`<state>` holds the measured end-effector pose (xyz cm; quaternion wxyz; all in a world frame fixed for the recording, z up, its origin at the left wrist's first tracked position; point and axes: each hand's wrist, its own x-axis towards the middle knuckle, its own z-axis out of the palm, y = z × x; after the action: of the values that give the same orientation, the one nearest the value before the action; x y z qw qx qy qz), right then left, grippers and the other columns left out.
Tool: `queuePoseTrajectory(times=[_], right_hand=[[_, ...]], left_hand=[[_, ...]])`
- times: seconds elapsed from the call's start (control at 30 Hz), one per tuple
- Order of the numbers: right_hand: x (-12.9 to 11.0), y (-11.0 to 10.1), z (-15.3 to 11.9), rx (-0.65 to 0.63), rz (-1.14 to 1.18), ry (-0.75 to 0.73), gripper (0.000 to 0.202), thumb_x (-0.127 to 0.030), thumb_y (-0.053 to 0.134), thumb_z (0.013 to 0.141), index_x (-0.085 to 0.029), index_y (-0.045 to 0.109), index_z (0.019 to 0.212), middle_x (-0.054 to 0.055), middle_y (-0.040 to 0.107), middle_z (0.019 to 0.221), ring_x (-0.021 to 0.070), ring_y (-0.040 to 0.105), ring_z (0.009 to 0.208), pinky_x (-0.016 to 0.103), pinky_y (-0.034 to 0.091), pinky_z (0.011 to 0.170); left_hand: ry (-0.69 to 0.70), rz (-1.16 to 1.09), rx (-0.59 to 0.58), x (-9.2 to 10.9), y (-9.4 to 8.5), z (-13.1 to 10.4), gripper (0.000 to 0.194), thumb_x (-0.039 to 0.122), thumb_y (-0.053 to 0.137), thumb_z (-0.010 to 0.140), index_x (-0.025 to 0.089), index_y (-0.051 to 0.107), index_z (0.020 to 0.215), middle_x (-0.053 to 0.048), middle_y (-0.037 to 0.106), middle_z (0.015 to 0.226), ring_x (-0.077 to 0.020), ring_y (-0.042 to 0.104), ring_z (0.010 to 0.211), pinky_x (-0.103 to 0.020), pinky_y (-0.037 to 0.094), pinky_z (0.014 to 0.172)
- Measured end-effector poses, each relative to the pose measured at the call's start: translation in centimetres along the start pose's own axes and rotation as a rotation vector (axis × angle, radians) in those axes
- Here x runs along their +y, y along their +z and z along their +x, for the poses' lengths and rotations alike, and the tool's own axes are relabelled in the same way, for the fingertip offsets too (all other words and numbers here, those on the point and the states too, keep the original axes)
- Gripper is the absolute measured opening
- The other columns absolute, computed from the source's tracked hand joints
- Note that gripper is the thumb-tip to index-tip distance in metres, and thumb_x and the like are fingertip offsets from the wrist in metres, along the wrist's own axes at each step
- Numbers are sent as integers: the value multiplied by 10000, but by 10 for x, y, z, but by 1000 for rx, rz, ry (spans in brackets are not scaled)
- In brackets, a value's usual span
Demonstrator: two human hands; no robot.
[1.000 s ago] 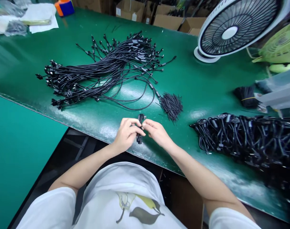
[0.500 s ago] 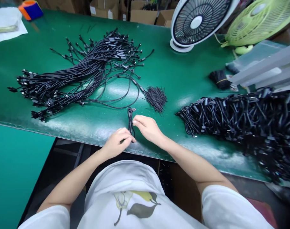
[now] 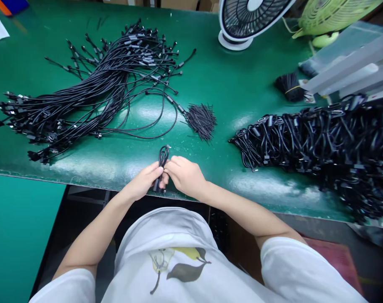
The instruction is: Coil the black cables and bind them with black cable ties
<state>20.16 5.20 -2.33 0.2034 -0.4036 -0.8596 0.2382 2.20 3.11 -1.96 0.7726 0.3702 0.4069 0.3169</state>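
A folded bundle of black cable stands between my hands near the table's front edge, its loop pointing away from me. My left hand is closed around the bundle's middle, thumb on top, and the connector ends stick out below it. Against the bundle's right side, the fingers of my right hand are pinched together; whatever is in that pinch is too small or hidden. Beyond my hands lies a pile of short black ties. Long loose black cables are heaped to the left.
Many folded black cable bundles fill the right side of the green table. A banded black bunch lies behind them, near plastic bags. A white fan and a green fan stand at the back.
My left hand has lifted the cable bundle slightly and closed around it. The right hand has moved left to meet it. The view has shifted a little.
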Motion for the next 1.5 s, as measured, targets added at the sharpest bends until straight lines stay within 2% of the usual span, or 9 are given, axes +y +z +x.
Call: queuePoseTrajectory(times=[0.13, 0.27, 0.5, 0.67, 0.83, 1.07, 1.2, 1.37, 1.5], right_hand=[[8, -2, 3, 180, -224, -199, 218, -243, 445, 958, -209, 659, 984, 105, 633, 1113, 221, 538, 1055, 391, 372, 940], [18, -12, 11, 41, -148, -300, 229, -201, 433, 966, -215, 649, 1041, 55, 653, 1065, 197, 549, 1085, 476, 233, 1124], [35, -16, -3, 12, -263, -238, 313, -205, 359, 985, -159, 668, 968, 74, 633, 887, 188, 522, 848, 352, 400, 893], [40, -2, -16, -54, -350, -328, 347, -277, 364, 998, -118, 575, 1223, 123, 628, 1031, 191, 498, 808, 328, 353, 741], [54, 11, -38, -29, -344, -246, 345, -242, 326, 1017, -117, 642, 961, 65, 605, 741, 171, 491, 688, 312, 334, 680], [105, -37, -98, 417, -504, 368, 331, -265, 386, 983, -117, 664, 1083, 151, 651, 998, 240, 573, 894, 352, 422, 777], [129, -41, -117, 432, -648, 510, 308, -305, 455, 938, -143, 705, 1018, 176, 630, 1018, 277, 521, 828, 389, 343, 685], [145, -32, -114, 492, -702, 414, 268, -286, 468, 925, -165, 707, 939, 162, 612, 864, 201, 396, 639, 358, 214, 578], [131, -42, -101, 389, -660, 613, 240, -242, 470, 909, -145, 646, 1040, 129, 597, 849, 199, 455, 662, 322, 280, 581]], left_hand=[[-29, -217, -14, -2, 3, 3, 232, 365, 624, 875, 185, 551, 1001, 78, 397, 588, -38, 249, 432, -174, 331, 487], [-120, -281, -92, -2, 4, 6, 151, 314, 595, 884, 171, 543, 888, 78, 403, 544, -13, 157, 382, -134, 247, 406], [-188, -221, 82, -2, -5, 9, 306, 326, 652, 860, 142, 613, 1101, -95, 691, 942, -142, 662, 746, -250, 560, 672], [-181, -111, 116, -7, -12, 14, 310, 386, 647, 847, 97, 664, 957, -100, 707, 835, -116, 626, 617, -201, 507, 549], [-143, 106, 59, -13, -13, 16, 453, 517, 561, 872, 105, 650, 1040, -132, 711, 911, -175, 665, 728, -283, 542, 664], [334, 1305, 765, 35, -100, 3, 381, 274, 443, 934, 173, 539, 1288, -158, 554, 1314, -312, 472, 1252, -472, 333, 1085], [341, 1482, 1107, 60, -146, -4, 386, 284, 527, 902, 130, 519, 1256, -204, 539, 1268, -366, 453, 1228, -492, 339, 1047], [299, 1415, 1228, 72, -171, 3, 311, 280, 561, 887, 118, 529, 1151, -166, 628, 1054, -320, 562, 1052, -429, 415, 933], [298, 1366, 1133, 84, -167, 2, 226, 235, 473, 905, 119, 586, 1062, -114, 672, 964, -243, 601, 925, -363, 442, 872]])
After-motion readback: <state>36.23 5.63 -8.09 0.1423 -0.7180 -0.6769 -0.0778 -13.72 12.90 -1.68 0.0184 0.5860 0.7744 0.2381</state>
